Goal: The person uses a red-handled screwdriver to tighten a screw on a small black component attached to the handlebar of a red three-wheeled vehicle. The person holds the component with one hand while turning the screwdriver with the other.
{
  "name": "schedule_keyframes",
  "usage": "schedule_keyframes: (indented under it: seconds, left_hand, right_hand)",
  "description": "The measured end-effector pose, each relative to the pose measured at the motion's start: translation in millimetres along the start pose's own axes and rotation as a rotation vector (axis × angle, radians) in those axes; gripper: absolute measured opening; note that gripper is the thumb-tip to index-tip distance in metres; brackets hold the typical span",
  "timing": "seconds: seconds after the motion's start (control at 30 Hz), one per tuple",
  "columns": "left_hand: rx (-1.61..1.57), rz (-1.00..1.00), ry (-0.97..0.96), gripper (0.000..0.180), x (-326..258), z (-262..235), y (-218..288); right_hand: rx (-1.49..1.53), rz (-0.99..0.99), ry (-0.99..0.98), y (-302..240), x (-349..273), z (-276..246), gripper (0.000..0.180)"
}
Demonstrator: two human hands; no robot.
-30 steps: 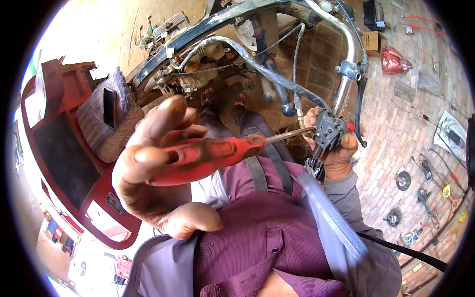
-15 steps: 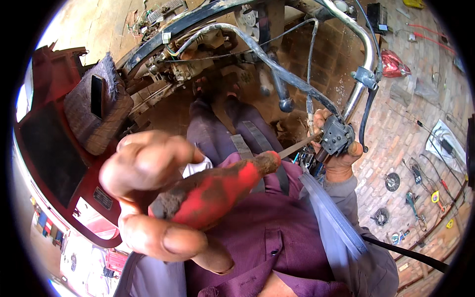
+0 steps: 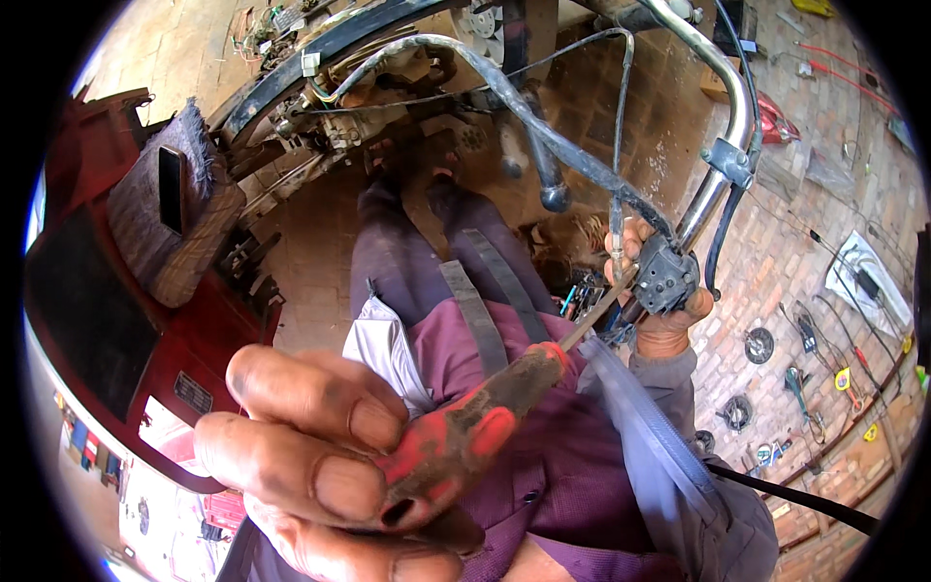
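A screwdriver (image 3: pixel 475 427) with a grimy red and black handle slants across the front of my chest. My left hand (image 3: pixel 315 451) grips the butt of its handle with the fingertips. The thin shaft runs up and right to a black switch housing (image 3: pixel 664 276) near the end of a chrome handlebar (image 3: pixel 725 141). Around that housing my right hand (image 3: pixel 669 325) is closed, thumb on the near right side and fingers on the far left side. The screwdriver's tip meets the housing's left edge; whether it sits in a screw, I cannot tell.
A grey-sleeved cable (image 3: pixel 524 112) curves from the housing to the vehicle frame (image 3: pixel 320 68). At left, a phone (image 3: pixel 172 189) lies on a cloth-covered pad beside a dark red body panel (image 3: pixel 145 369). Tools and parts, including a round part (image 3: pixel 758 345), lie on the brick floor at right.
My left fingers have shifted from loosely spread to closer on the screwdriver handle, which has turned. The handle is slightly lower and farther right. My right hand still holds the housing.
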State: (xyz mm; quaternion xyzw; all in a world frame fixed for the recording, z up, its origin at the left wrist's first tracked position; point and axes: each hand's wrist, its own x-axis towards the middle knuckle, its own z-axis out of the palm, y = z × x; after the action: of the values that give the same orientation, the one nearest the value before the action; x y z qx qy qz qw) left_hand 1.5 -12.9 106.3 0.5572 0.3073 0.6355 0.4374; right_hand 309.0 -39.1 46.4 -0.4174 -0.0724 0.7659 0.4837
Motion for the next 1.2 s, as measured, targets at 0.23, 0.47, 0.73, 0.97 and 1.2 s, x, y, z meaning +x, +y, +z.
schedule_keyframes:
  seconds: [0.23,0.47,0.73,0.97,1.2]
  left_hand:
    - [-0.164,-0.172,0.049,0.046,-10.6,-8.7,20.6]
    - [-0.246,-0.262,0.208,0.035,-14.7,-5.4,18.1]
    - [-0.565,-0.389,0.260,0.022,-23.2,-19.8,40.0]
    - [-0.343,-0.323,0.229,0.013,-12.9,-7.0,29.3]
    - [-0.263,-0.342,0.119,0.012,7.8,3.9,34.0]
  right_hand:
    - [0.084,0.036,-0.055,3.9,-2.7,-10.0,0.092]
    - [-0.007,0.008,0.015,7.3,-7.3,-14.5,0.099]
    - [0.021,-0.005,0.016,8.3,-8.8,-15.0,0.093]
    - [-0.006,0.011,0.053,7.5,-8.5,-9.6,0.098]
    - [0.010,0.068,0.033,4.6,-8.9,-11.4,0.098]
